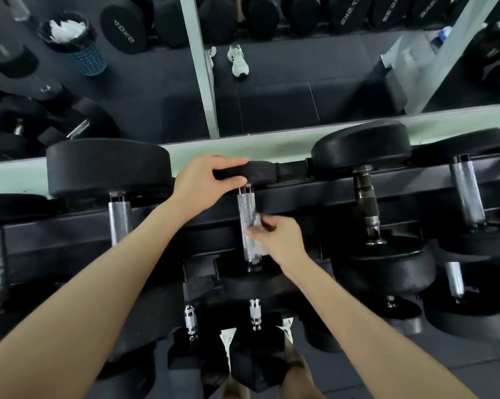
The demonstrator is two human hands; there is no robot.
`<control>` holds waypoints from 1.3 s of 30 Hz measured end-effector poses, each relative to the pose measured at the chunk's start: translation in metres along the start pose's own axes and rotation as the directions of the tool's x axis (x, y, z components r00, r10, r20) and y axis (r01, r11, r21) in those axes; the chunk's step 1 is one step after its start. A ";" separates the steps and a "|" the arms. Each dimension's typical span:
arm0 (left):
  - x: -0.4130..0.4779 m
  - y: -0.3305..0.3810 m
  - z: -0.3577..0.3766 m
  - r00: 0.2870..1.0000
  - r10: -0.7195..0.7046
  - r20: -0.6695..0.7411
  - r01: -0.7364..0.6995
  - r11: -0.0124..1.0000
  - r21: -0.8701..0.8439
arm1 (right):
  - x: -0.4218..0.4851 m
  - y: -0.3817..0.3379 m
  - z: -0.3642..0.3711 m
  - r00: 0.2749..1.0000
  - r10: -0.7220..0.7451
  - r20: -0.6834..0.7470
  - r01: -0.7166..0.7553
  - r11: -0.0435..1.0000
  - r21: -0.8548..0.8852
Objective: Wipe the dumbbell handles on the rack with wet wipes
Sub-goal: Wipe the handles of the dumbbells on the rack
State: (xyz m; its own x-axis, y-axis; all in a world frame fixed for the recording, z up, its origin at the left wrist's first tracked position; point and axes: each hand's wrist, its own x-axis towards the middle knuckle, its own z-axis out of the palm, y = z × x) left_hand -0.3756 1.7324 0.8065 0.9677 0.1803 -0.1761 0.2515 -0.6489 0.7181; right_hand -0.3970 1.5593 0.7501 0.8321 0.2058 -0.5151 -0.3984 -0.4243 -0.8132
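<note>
Gym mirror [271, 96] behind rack [300, 194]; mid-wipe on one handle [246, 208], just left of right hand [277, 237]; right hand pinching wipe [256, 223] against it; left hand [205, 180] gripping head [260, 172] beyond, steadying; next, probably: rubbing wipe along full knurling, round the back, then on along the rack.

**Black rack loaded with dumbbells**

A black tiered rack [309, 194] crosses the middle of the frame. On its upper rails black-headed weights lie side by side: a large dumbbell [107, 168] at left, a knurled-handled dumbbell [247, 208] at centre, a dark-handled dumbbell [365, 197] at right. Smaller chrome-handled dumbbells [254, 312] sit on a lower tier, bottom centre.
</note>
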 end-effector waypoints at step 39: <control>0.008 -0.007 -0.019 0.993 0.107 0.042 -0.114 0.923 0.367 | -0.010 -0.027 0.029 0.994 0.044 -0.104 -0.056 0.992 -0.113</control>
State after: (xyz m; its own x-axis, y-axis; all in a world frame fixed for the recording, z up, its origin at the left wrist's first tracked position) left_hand -0.3703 1.7528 0.8127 0.9888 0.0792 -0.1263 0.1271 -0.8907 0.4365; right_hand -0.4059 1.5942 0.7689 0.8492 0.0938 -0.5197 -0.3985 -0.5320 -0.7471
